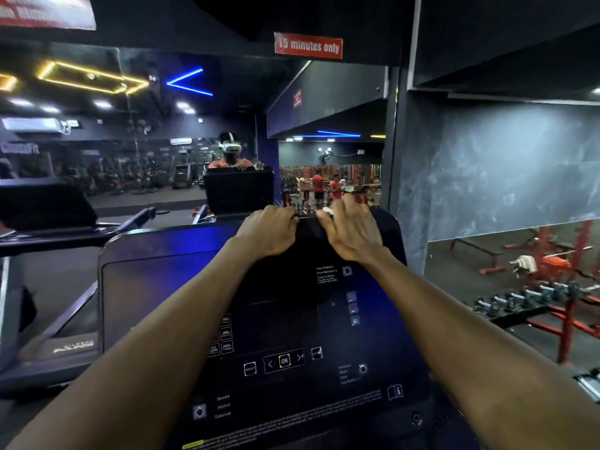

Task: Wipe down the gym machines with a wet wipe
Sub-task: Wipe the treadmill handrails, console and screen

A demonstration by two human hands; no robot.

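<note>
A black treadmill console (162, 287) with a dark screen and an OK button fills the lower middle of the head view. My left hand (269, 232) grips the console's top edge, its fingers curled over the rim. Just to its right, my right hand (352, 230) lies on the same edge with fingers spread and presses a white wet wipe (326, 212) against it. Only a small bit of the wipe shows by my fingertips; the rest is hidden under the hand.
A wall mirror (130, 141) right behind the console reflects me and the gym floor. A second treadmill console (42, 206) stands at the left. Red benches and a dumbbell rack (526, 300) are at the lower right. A red sign (308, 46) hangs above.
</note>
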